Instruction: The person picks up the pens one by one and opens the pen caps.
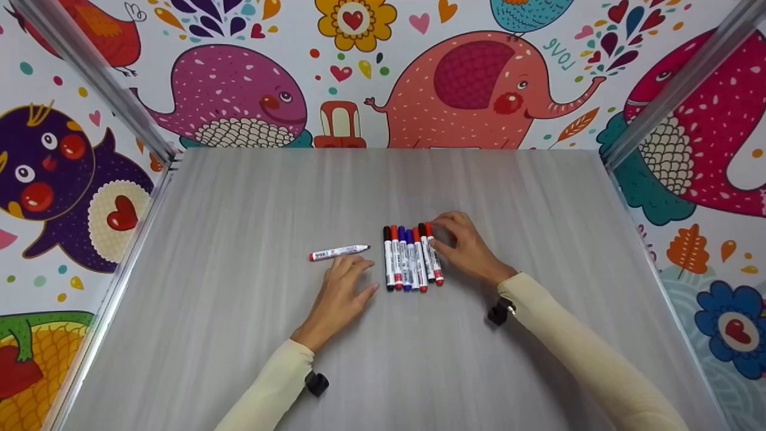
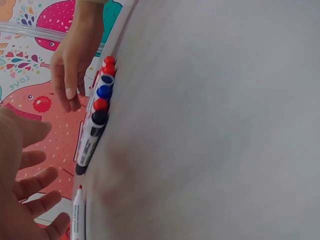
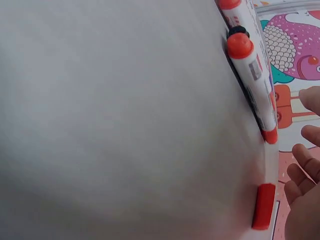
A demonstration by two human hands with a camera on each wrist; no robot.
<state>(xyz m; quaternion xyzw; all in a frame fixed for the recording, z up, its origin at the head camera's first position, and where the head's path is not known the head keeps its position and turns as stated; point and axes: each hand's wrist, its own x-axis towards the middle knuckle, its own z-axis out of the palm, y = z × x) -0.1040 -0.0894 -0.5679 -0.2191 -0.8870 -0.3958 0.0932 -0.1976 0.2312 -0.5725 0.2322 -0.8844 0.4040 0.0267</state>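
Several whiteboard markers [image 1: 408,263] with black, red and blue caps lie side by side on the table. Left of that row lies an uncapped marker [image 1: 339,252], its red tip [image 2: 80,188] showing in the left wrist view. Just below it is my left hand [image 1: 341,296], fingers spread and relaxed, gripping nothing. At the row's right end hovers my right hand [image 1: 470,248], loosely bent fingers close to the last red marker [image 3: 254,85]. A loose red cap [image 3: 263,206] lies on the table near that hand in the right wrist view; in the head view the hand hides it.
The grey wood-grain table [image 1: 257,197] is bordered by metal rails [image 1: 108,347] and walls with cartoon animal prints [image 1: 467,90]. A black wrist device [image 1: 317,383] is worn on the left sleeve, another [image 1: 498,312] on the right.
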